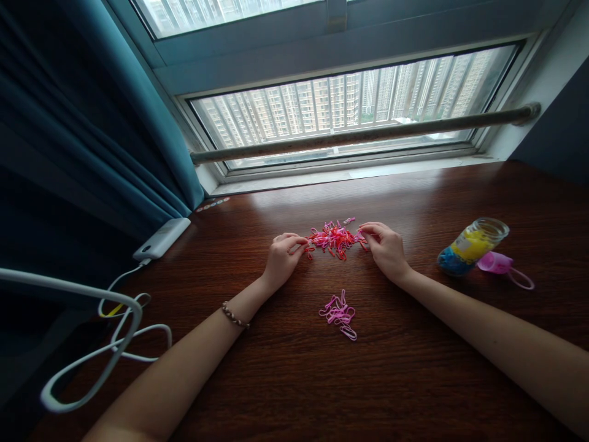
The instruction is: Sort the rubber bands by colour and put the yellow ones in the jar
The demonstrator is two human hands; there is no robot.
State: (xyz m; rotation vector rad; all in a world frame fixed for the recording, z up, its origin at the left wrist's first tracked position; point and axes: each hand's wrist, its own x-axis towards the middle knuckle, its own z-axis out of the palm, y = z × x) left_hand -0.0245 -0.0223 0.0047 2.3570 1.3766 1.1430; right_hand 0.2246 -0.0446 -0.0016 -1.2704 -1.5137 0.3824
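Mixed pile: small red and pink loops [335,238] heaped on the brown tabletop [285,380], between the two hands; one stray pink loop [350,220] lies just off its far edge.
Left hand: at the pile's left edge [281,258], thumb and forefinger drawn close together; I cannot tell whether they grip a loop.
Right hand: at the pile's right edge [386,248], thumb and fingertips bent in at the pink loops there; a firm pinch I cannot confirm.
Pink cluster: a smaller group of pink loops [339,318] on the near side, between the forearms, a band of wood separating it from the pile.
Far edge: a strip of wood, then the window sill [294,190].
Right side: glass jar [473,247] with yellow and blue contents, pink cup [496,263] beside it; wood between jar and right forearm.
Left side: white device [162,238] near the curtain [151,141]; white cable [137,313] loops close to the left forearm.
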